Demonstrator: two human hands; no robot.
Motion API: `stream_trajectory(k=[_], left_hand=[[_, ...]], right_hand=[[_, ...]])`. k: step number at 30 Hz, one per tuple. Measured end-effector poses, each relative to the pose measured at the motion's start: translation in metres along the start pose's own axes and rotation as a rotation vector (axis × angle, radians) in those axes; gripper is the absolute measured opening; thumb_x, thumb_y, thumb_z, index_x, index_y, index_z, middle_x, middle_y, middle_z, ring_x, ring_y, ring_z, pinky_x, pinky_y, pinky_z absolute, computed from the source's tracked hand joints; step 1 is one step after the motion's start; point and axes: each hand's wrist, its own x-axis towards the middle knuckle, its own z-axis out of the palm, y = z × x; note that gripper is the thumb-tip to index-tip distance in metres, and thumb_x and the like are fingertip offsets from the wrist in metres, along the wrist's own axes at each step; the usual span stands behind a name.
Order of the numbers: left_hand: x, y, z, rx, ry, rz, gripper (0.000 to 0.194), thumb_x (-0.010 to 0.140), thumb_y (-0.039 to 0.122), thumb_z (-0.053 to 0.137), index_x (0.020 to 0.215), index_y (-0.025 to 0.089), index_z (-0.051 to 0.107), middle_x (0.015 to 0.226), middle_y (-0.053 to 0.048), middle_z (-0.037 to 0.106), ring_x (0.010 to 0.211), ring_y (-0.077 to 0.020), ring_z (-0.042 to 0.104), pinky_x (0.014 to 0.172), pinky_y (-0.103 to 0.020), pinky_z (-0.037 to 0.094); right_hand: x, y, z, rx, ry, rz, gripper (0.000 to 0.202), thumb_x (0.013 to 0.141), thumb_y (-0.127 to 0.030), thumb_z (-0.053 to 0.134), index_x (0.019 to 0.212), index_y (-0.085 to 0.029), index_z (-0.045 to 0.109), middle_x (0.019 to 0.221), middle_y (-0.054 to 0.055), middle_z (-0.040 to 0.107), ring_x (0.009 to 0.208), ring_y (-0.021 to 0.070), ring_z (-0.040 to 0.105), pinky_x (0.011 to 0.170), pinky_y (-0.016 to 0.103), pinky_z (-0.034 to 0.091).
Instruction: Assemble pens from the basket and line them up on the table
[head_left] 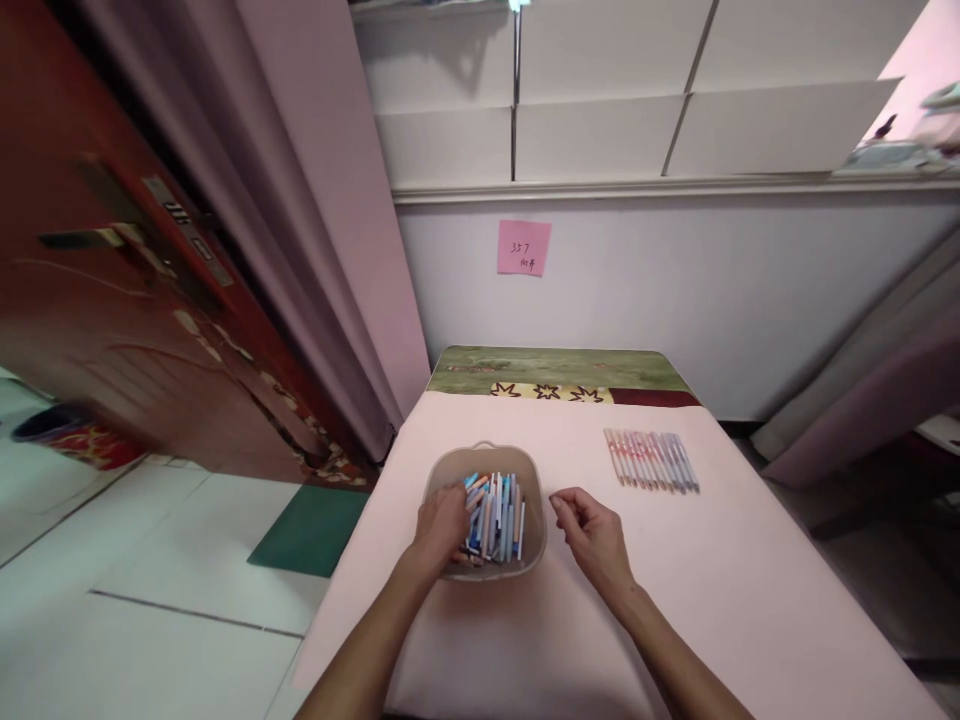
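A beige plastic basket (534, 470) with a small loop handle at its far rim stands on the pink table cover. Many pens (501, 515) lie in it, mostly lengthwise, in white, blue, grey and orange tones. My left hand (444, 520) reaches over the basket's left side, its fingers curled down among the pens; the fingertips are hidden. Just right of the basket, my right hand (596, 530) has thumb and fingers drawn together, with nothing visible in them. Farther right, a neat row of pens (651, 460) lies side by side, light-coloured with reddish markings toward the left.
The pink cover (720, 590) leaves a green patterned strip (555, 368) of table showing at the wall. A pink note (523, 248) is stuck on the wall. Left are a reddish-brown door (97, 300), a purple curtain (247, 200) and a green mat (307, 530).
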Motion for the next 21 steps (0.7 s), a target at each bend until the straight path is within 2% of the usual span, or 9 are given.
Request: stream_trajectory(k=[3,5,9,12,13,16,18,21], left_hand=[[-0.004,-0.002,-0.008,0.024,0.051,0.046,0.012,0.08,0.019,0.05,0.084,0.02,0.061,0.086,-0.007,0.068,0.086,-0.0233,0.062,0.073,-0.031,0.041],[-0.009,-0.008,-0.014,-0.029,0.139,0.061,0.01,0.082,0.021,0.048,0.085,0.021,0.058,0.084,-0.005,0.066,0.081,-0.0203,0.061,0.071,-0.029,0.041],[-0.019,-0.03,-0.016,-0.428,0.421,0.033,0.01,0.081,0.031,0.053,0.081,0.021,0.053,0.072,0.001,0.06,0.066,-0.0152,0.057,0.062,-0.024,0.043],[-0.024,-0.045,-0.01,-0.648,0.557,-0.01,0.017,0.079,0.037,0.056,0.084,0.02,0.055,0.079,-0.001,0.062,0.075,-0.0171,0.06,0.066,-0.025,0.046],[-0.026,-0.047,-0.006,-0.72,0.555,-0.01,0.018,0.08,0.037,0.056,0.085,0.02,0.055,0.082,-0.002,0.063,0.079,-0.0179,0.06,0.069,-0.026,0.047],[-0.029,-0.043,0.003,-0.952,0.456,0.016,0.019,0.082,0.037,0.056,0.091,0.02,0.053,0.085,-0.002,0.064,0.084,-0.0183,0.062,0.077,-0.029,0.048],[-0.033,-0.035,0.009,-1.038,0.403,0.028,0.019,0.082,0.036,0.057,0.093,0.02,0.052,0.084,-0.002,0.064,0.084,-0.0178,0.063,0.078,-0.029,0.048],[-0.039,-0.024,0.013,-1.058,0.372,0.019,0.02,0.083,0.036,0.058,0.093,0.02,0.053,0.085,-0.002,0.064,0.081,-0.018,0.063,0.075,-0.03,0.049]], right_hand=[[0.005,-0.005,0.0,-0.028,-0.01,-0.035,0.034,0.089,-0.047,0.049,0.084,-0.018,0.066,0.058,-0.001,0.059,0.054,0.0131,0.055,0.051,0.021,0.041],[0.01,-0.011,0.003,-0.081,-0.029,-0.083,0.033,0.09,-0.045,0.047,0.085,-0.018,0.066,0.059,-0.001,0.061,0.053,0.0127,0.054,0.052,0.021,0.04],[0.022,-0.025,0.011,-0.317,-0.049,-0.185,0.029,0.091,-0.04,0.046,0.091,-0.02,0.066,0.072,0.002,0.067,0.062,0.0137,0.058,0.06,0.022,0.04],[0.027,-0.029,0.018,-0.561,-0.003,-0.141,0.027,0.09,-0.038,0.047,0.105,-0.022,0.063,0.093,0.004,0.067,0.078,0.0161,0.062,0.063,0.023,0.04],[0.028,-0.027,0.019,-0.621,0.011,-0.099,0.029,0.089,-0.038,0.048,0.111,-0.023,0.06,0.101,0.005,0.066,0.082,0.017,0.063,0.063,0.023,0.04],[0.027,-0.017,0.022,-0.678,-0.001,0.014,0.041,0.086,-0.037,0.053,0.124,-0.021,0.051,0.121,0.009,0.058,0.085,0.0175,0.063,0.065,0.025,0.042],[0.027,-0.009,0.02,-0.648,-0.06,0.049,0.039,0.087,-0.033,0.052,0.124,-0.021,0.051,0.12,0.009,0.059,0.082,0.0163,0.064,0.068,0.026,0.043],[0.026,-0.004,0.01,-0.639,-0.115,0.079,0.032,0.088,-0.027,0.049,0.119,-0.021,0.055,0.106,0.005,0.066,0.082,0.0165,0.065,0.07,0.026,0.043]])
